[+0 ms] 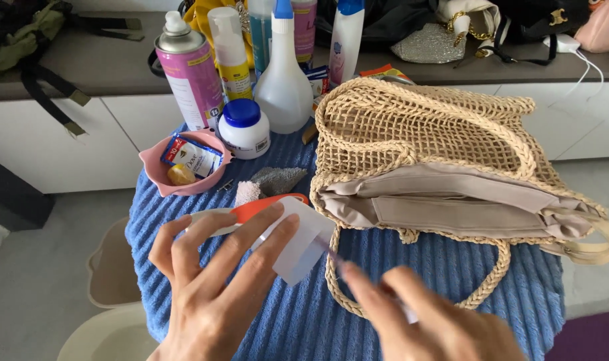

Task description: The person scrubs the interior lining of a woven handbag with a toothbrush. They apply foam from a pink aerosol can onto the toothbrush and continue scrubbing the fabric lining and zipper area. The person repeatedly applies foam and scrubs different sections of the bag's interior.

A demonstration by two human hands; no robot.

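My left hand [214, 284] is low at the front left, fingers spread, pinching a white lint roller [297, 246] with an orange handle [267, 204]. My right hand [428, 321] is at the bottom right, blurred, gripping the loose end of a clear sheet that runs from the roller. A woven straw bag [425, 134] with a beige lining [451, 207] lies open on its side on the blue ribbed cloth [384, 267], just right of the roller.
A pink bowl [154, 167] with sachets, a white jar with a blue lid [243, 128], a pink spray can [189, 72], a clear spray bottle [283, 80] and other bottles stand behind. A grey cloth [276, 179] lies nearby. Bags sit on the counter behind.
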